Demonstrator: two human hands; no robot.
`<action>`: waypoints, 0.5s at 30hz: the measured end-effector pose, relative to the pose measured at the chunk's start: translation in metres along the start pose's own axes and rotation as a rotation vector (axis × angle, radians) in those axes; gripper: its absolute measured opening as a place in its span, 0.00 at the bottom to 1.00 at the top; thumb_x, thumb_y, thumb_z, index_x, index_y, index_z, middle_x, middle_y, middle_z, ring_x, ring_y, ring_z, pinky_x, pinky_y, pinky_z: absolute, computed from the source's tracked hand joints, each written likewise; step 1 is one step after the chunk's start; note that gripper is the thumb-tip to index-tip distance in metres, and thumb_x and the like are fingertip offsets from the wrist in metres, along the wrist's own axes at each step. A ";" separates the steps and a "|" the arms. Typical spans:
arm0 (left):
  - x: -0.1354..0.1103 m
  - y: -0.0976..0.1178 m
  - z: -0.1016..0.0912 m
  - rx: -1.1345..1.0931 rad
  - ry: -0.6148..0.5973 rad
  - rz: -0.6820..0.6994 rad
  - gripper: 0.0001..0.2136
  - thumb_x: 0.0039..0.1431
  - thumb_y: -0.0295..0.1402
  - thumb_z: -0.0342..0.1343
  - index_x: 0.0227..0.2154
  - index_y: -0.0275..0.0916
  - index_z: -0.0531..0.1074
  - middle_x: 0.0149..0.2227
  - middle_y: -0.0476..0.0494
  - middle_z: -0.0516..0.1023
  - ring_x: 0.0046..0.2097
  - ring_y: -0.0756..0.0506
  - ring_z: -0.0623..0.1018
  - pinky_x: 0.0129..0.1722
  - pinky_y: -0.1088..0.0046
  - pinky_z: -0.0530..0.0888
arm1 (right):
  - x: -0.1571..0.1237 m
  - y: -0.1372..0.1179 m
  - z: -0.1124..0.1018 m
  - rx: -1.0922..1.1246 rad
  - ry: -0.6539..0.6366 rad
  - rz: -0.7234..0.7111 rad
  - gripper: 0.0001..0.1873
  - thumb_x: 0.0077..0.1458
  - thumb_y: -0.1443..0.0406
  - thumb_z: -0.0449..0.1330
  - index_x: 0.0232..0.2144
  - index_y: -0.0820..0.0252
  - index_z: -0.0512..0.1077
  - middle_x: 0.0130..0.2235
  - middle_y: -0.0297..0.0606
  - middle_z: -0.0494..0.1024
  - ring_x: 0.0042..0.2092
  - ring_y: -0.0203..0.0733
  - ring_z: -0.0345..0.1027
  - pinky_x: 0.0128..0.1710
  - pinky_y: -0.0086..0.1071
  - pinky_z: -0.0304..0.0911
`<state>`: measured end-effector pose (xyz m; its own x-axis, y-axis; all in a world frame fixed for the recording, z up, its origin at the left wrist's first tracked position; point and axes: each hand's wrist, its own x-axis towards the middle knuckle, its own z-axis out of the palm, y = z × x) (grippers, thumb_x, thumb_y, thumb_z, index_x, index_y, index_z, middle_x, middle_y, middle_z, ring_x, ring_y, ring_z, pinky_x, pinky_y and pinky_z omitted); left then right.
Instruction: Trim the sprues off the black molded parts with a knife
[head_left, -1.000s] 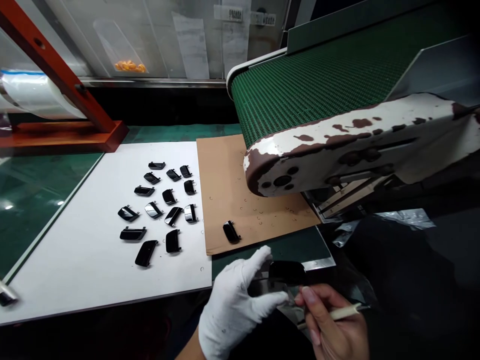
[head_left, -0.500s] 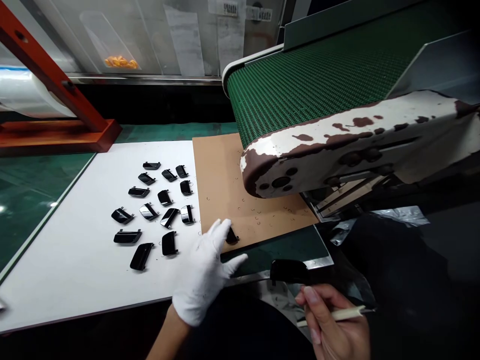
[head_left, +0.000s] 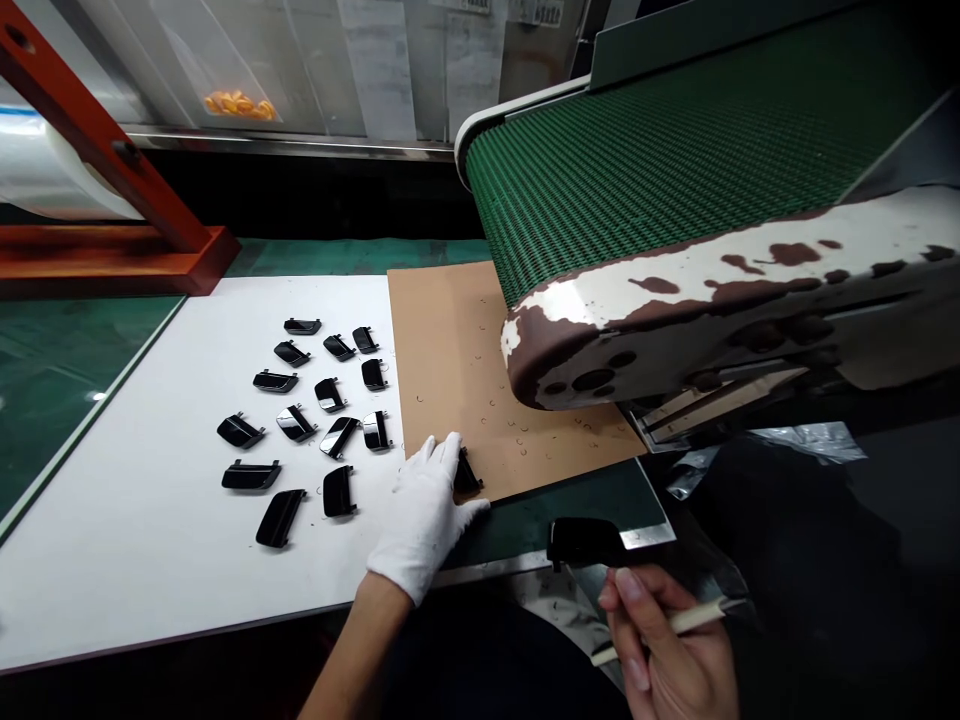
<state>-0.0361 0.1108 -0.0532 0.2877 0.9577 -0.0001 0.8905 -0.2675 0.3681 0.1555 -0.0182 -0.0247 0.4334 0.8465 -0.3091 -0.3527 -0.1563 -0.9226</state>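
Observation:
My left hand [head_left: 426,520] wears a white glove and lies on the near edge of the brown cardboard sheet [head_left: 450,350], its fingers touching a single glossy black plastic part [head_left: 466,472]. My bare right hand [head_left: 667,655] is at the lower right, closed round a thin pale stick tool [head_left: 694,620], with another black part [head_left: 589,542] at its fingertips. Several more black parts [head_left: 311,415] are spread over the white board [head_left: 150,500] to the left.
A green conveyor belt [head_left: 637,150] with a worn white and brown side frame [head_left: 735,310] overhangs the cardboard from the right. An orange stand [head_left: 112,200] with a film roll [head_left: 45,170] stands at the back left. The table has a green mat [head_left: 45,360].
My left hand left the black part by my right hand and moved forward and left to the single part on the cardboard. My right hand has stayed put.

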 end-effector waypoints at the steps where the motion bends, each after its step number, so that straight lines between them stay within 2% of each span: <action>1: 0.000 -0.001 0.001 -0.004 -0.002 -0.003 0.37 0.48 0.35 0.70 0.58 0.30 0.60 0.56 0.26 0.71 0.60 0.30 0.68 0.56 0.54 0.71 | 0.001 0.000 0.000 0.013 -0.006 0.012 0.10 0.49 0.59 0.70 0.23 0.58 0.77 0.23 0.32 0.80 0.12 0.17 0.58 0.24 0.16 0.64; 6: -0.001 -0.002 0.003 -0.021 -0.003 -0.005 0.36 0.47 0.33 0.71 0.58 0.32 0.61 0.55 0.29 0.73 0.59 0.32 0.70 0.56 0.57 0.71 | 0.009 0.003 -0.001 0.059 -0.012 0.073 0.09 0.49 0.59 0.70 0.24 0.58 0.78 0.24 0.32 0.80 0.13 0.17 0.57 0.25 0.15 0.64; 11: -0.003 0.000 0.006 -0.017 0.027 -0.010 0.36 0.46 0.32 0.71 0.57 0.32 0.63 0.55 0.26 0.73 0.57 0.31 0.72 0.55 0.55 0.72 | 0.012 0.007 0.000 0.055 -0.005 0.074 0.09 0.49 0.60 0.70 0.25 0.59 0.78 0.23 0.33 0.79 0.13 0.17 0.57 0.26 0.16 0.65; 15: -0.004 0.000 0.008 -0.027 0.052 0.009 0.35 0.45 0.30 0.71 0.56 0.32 0.64 0.54 0.27 0.74 0.56 0.32 0.74 0.54 0.55 0.73 | 0.012 0.009 0.004 0.038 0.020 0.063 0.10 0.47 0.60 0.71 0.24 0.60 0.77 0.21 0.34 0.78 0.12 0.18 0.56 0.22 0.16 0.63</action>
<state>-0.0348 0.1064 -0.0604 0.2763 0.9597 0.0512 0.8777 -0.2737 0.3933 0.1544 -0.0075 -0.0357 0.4259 0.8249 -0.3717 -0.4113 -0.1894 -0.8916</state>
